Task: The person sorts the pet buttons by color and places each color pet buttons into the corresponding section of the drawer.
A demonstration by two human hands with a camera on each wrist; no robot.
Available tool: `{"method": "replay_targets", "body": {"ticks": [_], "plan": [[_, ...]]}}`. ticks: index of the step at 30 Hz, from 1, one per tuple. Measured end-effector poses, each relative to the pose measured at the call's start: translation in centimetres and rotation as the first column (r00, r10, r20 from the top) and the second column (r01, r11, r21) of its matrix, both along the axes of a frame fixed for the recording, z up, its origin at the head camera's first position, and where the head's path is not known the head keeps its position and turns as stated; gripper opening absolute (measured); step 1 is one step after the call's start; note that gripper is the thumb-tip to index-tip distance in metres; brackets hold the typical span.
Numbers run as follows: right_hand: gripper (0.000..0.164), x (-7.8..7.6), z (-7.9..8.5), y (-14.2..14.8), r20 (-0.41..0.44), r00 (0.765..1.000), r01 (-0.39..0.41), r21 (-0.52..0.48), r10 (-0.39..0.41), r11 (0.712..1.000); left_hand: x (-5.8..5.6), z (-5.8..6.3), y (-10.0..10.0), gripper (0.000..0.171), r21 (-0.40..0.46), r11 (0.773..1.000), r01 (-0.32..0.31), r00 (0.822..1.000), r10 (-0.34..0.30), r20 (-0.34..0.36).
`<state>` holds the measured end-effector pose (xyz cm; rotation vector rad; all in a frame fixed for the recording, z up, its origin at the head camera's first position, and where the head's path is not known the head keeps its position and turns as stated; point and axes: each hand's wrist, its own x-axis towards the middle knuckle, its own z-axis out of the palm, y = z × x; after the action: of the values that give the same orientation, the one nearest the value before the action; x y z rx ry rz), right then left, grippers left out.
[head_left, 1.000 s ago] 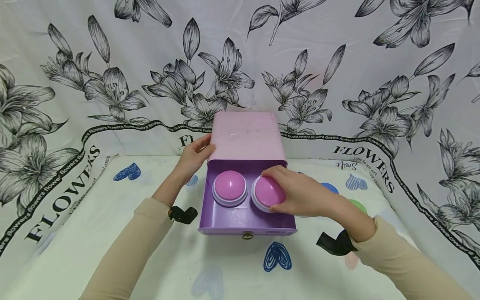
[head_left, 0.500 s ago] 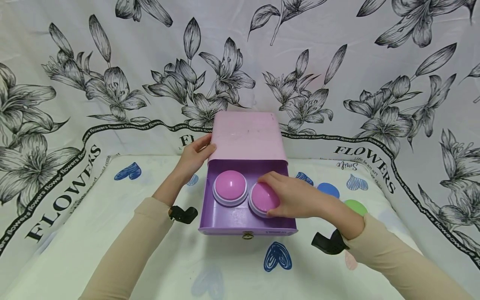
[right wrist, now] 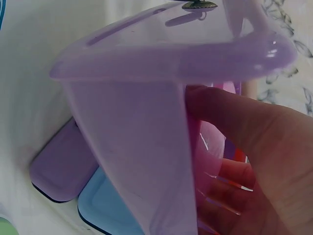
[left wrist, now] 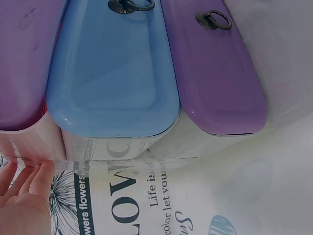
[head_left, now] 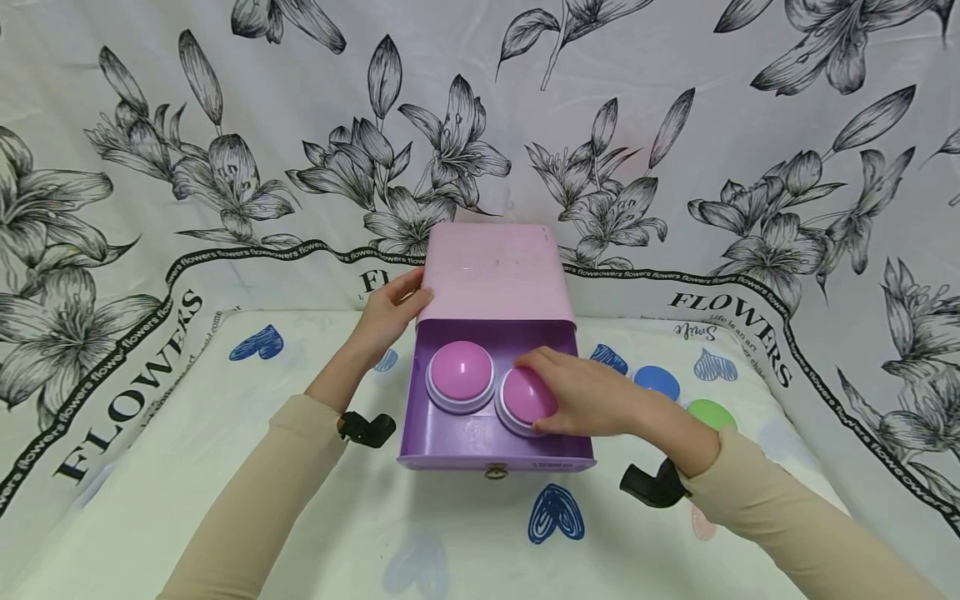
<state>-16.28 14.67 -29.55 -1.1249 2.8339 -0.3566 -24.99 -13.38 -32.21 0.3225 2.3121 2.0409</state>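
At the centre of the head view, a right hand (head_left: 588,392) with thumb and fingers curled, pinching the right pink dome (head_left: 528,393), a round piece on a white base. Location: right half of a pulled-out purple drawer (head_left: 450,461); cannot tell whether resting on the drawer floor or slightly raised. Just beside, to the left, the left pink dome (head_left: 459,369), untouched. Left of centre, a left hand (head_left: 392,310) with fingers extended, touching the left side of the pink casing (head_left: 495,271).

Progress, as judged: drawer out, both domes within its walls; right dome not yet released, drawer not yet pushed in. In the left wrist view, a blue drawer (left wrist: 117,73) and lower purple drawer (left wrist: 220,73), both closed.

Tightest edges: drawer's right wall, beneath the right hand, and casing lip just above the domes in the frame. Open room: drawer floor toward the ring handle (head_left: 496,472), then white cloth (head_left: 322,517) across the bottom.
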Motion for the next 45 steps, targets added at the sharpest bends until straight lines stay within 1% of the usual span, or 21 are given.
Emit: {"method": "replay_targets", "body": {"ticks": [3, 7, 9, 16, 21, 25, 29, 31, 34, 36, 42, 45], "plan": [[0.068, 0.0, -0.1, 0.0, -0.017, 1.000, -0.014, 0.004, 0.014, 1.000, 0.5, 0.6, 0.2, 0.056, -0.007, 1.000, 0.005, 1.000, -0.005, 0.002], [0.071, 0.2, -0.2, 0.0, -0.038, 0.999, -0.031, 0.007, 0.032, 0.999, 0.6, 0.6, 0.2, 0.057, -0.007, 1.000, 0.007, 1.000, -0.007, 0.005], [0.072, 0.2, -0.3, 0.0, -0.042, 0.998, -0.041, 0.007, 0.041, 0.999, 0.4, 0.5, 0.2, 0.057, 0.002, 1.000, 0.005, 1.000, -0.005, 0.006], [0.076, 0.2, -0.2, 0.0, -0.053, 0.996, -0.077, 0.001, 0.077, 0.997, -0.9, -1.1, -0.2, 0.057, -0.001, 1.000, -0.008, 1.000, 0.008, -0.010], [0.076, 0.1, -0.2, 0.0, -0.055, 0.995, -0.090, -0.011, 0.089, 0.996, -1.1, -1.5, -0.3, 0.056, 0.002, 1.000, -0.010, 1.000, 0.010, -0.020], [0.067, 0.2, 0.1, -0.1, -0.097, 0.992, -0.084, -0.039, 0.080, 0.996, -0.9, -1.2, -0.3, 0.056, 0.010, 1.000, -0.003, 1.000, 0.003, -0.014], [0.054, 0.7, 0.8, -0.3, -0.131, 0.990, -0.058, -0.087, 0.046, 0.995, -0.2, -0.2, -0.1, 0.057, 0.019, 1.000, 0.009, 1.000, -0.009, -0.004], [0.049, 1.0, 1.1, -0.3, -0.122, 0.992, -0.041, -0.126, 0.026, 0.991, 0.2, 0.3, 0.0, 0.057, 0.018, 1.000, 0.012, 1.000, -0.012, -0.005], [0.044, 1.6, 1.4, -0.3, -0.109, 0.994, -0.029, -0.199, 0.007, 0.980, 0.6, 0.7, 0.2, 0.056, 0.010, 1.000, 0.010, 1.000, -0.010, -0.007], [0.041, 2.1, 1.6, -0.2, -0.112, 0.994, -0.035, -0.252, 0.007, 0.967, 0.7, 0.9, 0.2, 0.056, 0.003, 1.000, 0.007, 1.000, -0.007, -0.007], [0.035, 3.6, 1.3, 0.0, -0.155, 0.987, -0.096, -0.378, 0.039, 0.921, 0.7, 1.0, 0.2, 0.055, -0.014, 1.000, 0.000, 1.000, 0.000, -0.005], [0.032, 4.4, 1.0, 0.0, -0.163, 0.984, -0.143, -0.442, 0.077, 0.886, 0.8, 1.0, 0.2, 0.055, -0.013, 1.000, 0.000, 1.000, 0.000, -0.001]]}}
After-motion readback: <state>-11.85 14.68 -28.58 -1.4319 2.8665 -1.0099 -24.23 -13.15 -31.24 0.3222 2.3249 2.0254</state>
